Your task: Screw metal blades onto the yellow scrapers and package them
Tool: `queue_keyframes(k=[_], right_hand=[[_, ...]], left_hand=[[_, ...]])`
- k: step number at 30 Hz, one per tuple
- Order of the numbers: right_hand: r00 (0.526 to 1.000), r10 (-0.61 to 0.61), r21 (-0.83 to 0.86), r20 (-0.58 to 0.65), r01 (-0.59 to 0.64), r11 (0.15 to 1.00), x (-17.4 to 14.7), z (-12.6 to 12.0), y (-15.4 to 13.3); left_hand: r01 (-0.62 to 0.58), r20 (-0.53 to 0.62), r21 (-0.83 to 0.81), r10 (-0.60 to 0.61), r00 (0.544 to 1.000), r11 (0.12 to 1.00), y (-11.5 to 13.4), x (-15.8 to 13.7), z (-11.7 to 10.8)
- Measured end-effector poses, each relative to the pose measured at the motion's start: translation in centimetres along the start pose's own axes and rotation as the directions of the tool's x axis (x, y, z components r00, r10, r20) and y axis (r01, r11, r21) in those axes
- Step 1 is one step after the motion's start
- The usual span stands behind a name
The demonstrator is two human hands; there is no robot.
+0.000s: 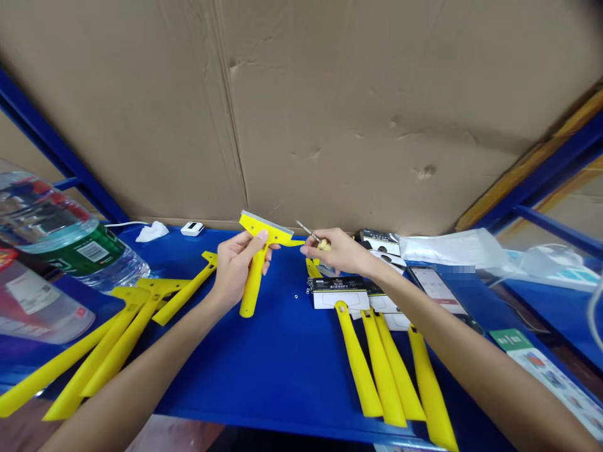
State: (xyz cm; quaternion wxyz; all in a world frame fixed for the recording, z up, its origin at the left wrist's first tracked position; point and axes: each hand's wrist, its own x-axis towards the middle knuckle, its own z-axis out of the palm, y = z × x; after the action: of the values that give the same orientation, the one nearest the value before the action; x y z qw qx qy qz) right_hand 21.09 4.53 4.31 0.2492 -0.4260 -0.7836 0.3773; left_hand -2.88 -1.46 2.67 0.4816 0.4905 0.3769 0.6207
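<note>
My left hand (238, 260) grips a yellow scraper (257, 276) by its neck, thumb on top. Along the scraper's upper edge runs a grey metal blade (267, 223), and its handle points down toward me. To the right, my right hand (342, 250) is closed on a screwdriver (323, 243), its thin shaft angled up and left, apart from the scraper. Several small nuts or screws (309, 287) lie on the blue shelf beneath my right hand. Beside them is a black and white printed card (340, 292).
Several yellow scraper pieces (136, 320) lie at left, and several yellow handles (360, 364) at right. A large water bottle (75, 238) and a plastic cup (40, 301) stand at left. A phone (438, 292) lies at right. Cardboard (330, 113) backs the blue shelf (264, 376).
</note>
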Motion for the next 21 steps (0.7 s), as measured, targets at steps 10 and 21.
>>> queue_keyframes(k=[10, 21], right_hand=[[0.856, 0.211, -0.482, 0.472, 0.05, 0.875, -1.1, -1.8, 0.9], [0.786, 0.307, -0.44, 0.536, -0.05, 0.897, -1.3, -3.8, 1.5]], left_hand=[[-0.078, -0.167, -0.081, 0.064, 0.984, 0.994, -0.7, 1.6, -1.2], [-0.011, -0.131, -0.098, -0.002, 0.991, 0.995, -1.6, 1.6, -1.2]])
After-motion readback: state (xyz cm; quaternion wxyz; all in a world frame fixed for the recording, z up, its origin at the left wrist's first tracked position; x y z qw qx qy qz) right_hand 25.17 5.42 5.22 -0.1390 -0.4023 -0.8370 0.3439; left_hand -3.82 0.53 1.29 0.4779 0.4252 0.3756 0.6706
